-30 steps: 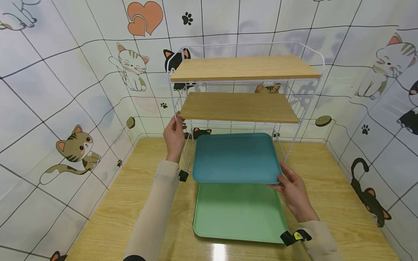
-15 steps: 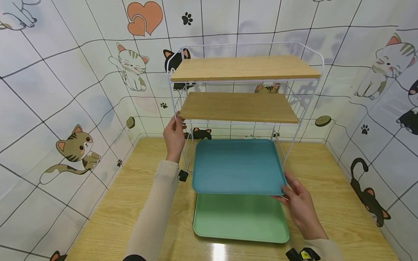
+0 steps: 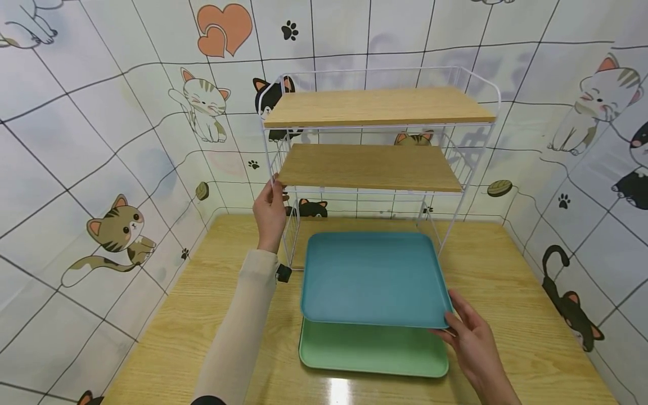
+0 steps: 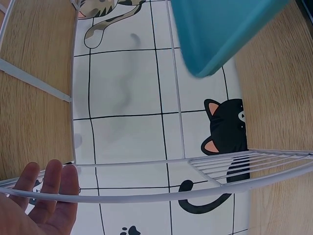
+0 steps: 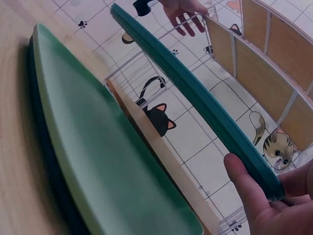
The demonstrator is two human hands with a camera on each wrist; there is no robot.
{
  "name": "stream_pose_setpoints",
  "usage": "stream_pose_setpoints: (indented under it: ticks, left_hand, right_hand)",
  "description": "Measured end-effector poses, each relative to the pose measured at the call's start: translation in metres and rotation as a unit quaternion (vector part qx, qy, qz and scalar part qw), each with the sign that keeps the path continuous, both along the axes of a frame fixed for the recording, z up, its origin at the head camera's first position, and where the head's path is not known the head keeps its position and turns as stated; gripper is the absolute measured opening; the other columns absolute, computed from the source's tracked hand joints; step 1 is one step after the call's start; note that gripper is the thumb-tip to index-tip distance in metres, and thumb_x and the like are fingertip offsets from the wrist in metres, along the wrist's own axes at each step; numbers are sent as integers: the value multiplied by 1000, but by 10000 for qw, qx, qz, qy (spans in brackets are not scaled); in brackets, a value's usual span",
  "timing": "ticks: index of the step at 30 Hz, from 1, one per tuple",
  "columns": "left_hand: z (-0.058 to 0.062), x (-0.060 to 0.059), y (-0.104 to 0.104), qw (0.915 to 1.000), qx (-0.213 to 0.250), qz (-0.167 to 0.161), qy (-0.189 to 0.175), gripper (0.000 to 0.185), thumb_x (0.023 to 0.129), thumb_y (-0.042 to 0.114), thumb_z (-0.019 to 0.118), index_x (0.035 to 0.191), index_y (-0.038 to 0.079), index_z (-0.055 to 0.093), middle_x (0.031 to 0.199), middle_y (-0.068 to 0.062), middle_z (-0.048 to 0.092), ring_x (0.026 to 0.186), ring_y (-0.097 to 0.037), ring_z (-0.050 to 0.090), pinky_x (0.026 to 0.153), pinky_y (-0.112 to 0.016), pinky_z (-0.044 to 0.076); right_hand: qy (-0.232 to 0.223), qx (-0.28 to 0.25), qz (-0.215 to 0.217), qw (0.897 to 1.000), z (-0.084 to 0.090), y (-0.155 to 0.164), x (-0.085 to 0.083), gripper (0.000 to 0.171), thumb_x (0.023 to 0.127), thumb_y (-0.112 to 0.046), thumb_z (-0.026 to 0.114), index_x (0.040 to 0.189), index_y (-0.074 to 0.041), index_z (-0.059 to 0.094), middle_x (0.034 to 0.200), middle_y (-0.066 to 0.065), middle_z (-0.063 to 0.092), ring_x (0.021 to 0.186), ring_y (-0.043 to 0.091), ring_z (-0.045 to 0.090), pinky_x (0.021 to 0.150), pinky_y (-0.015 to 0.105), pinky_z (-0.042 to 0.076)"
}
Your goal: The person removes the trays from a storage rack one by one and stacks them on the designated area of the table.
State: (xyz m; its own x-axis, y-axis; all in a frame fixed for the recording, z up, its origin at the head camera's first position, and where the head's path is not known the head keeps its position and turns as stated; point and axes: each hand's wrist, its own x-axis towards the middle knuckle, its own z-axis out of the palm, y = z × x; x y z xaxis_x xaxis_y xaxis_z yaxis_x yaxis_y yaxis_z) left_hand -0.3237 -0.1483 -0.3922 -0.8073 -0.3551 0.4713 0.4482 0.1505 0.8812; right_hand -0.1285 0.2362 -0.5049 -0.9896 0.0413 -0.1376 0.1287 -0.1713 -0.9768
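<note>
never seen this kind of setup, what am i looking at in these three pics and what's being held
There is no machine: a person wears three cameras, one on the head and one on each wrist. The head view looks down at a wooden table carrying a white wire rack with two wooden shelves. The left hand holds the rack's corner post; the left wrist view shows that hand's fingers at the wire. The right hand holds a blue tray by its near right corner, thumb on the rim, raised above a green tray lying on the table. The right wrist view shows that grip from the side.

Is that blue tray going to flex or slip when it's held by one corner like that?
Probably stiff: the blue tray stays flat though the right hand holds only its corner. Likely light. Its smooth rim looks somewhat slippery.
</note>
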Motion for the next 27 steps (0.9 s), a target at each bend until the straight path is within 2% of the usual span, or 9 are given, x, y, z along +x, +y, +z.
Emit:
stream_pose_setpoints:
  ticks: [6,12,19,25,27]
  left_hand:
    - [0,-1,0,9999,-52,86,46,39,111,27,47,143,9,61,123,-24,69,100,-42,68,59,-13,49]
    - [-1,-1,-1,9997,-105,195,-96,39,110,31,49,139,12,65,118,-19,72,96,-31,70,63,-15,51]
    - [-3,-1,-2,9996,-168,175,115,41,110,35,49,140,13,65,119,-18,71,97,-35,71,64,-17,52]
    - [-2,-1,-2,9999,-106,93,-47,40,109,35,49,139,14,66,118,-15,72,90,-17,68,63,-17,52]
    - [-2,-1,-1,9999,-92,72,-45,40,110,34,49,139,13,65,119,-16,72,91,-19,68,63,-16,52]
  right_hand:
    - [-536,133,-112,9984,-8,3,12,64,111,-10,42,166,-10,9,172,12,1,105,-10,61,92,29,57]
    - [-981,34,-215,9949,-19,3,21,63,111,-5,38,166,-14,8,172,9,-1,101,-12,60,92,28,57]
    - [-776,-182,-207,9966,-32,0,26,64,110,-5,42,165,-8,11,171,19,0,102,-8,62,88,28,58]
    - [-905,-33,-208,9957,-38,-4,27,64,108,-3,42,165,-9,14,171,15,4,101,-9,62,90,30,58]
    - [-1001,47,-190,9948,-41,-6,27,63,108,-1,40,165,-10,14,171,13,5,100,-11,60,90,30,57]
